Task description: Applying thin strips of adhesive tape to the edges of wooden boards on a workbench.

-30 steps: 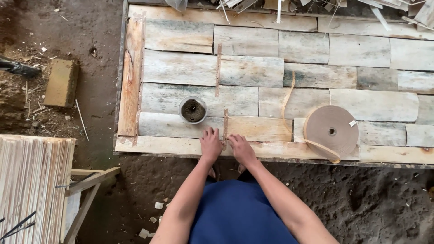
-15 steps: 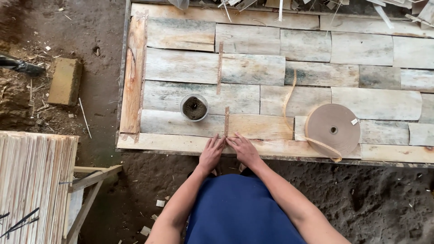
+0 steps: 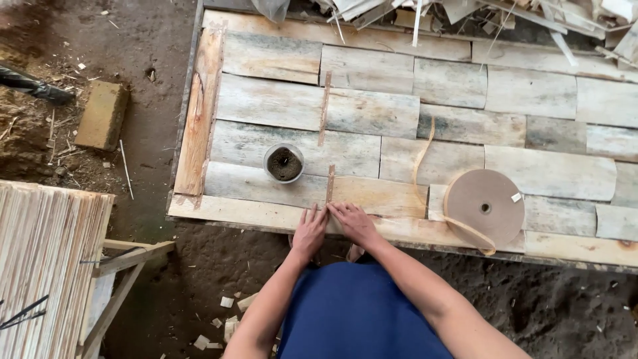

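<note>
Both hands stay almost unmoved at lower centre: left hand and right hand press flat, fingers spread, on the tape strip crossing the bench edge, beside the small pot.

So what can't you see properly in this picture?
- Head view: what fills the small round pot is only a dark blur.
- The fingertips of the left hand and right hand cover the near end of the thin strip.
- The tape roll has a white tag too small to make out.
- The wood scraps are cut off by the top edge.
</note>
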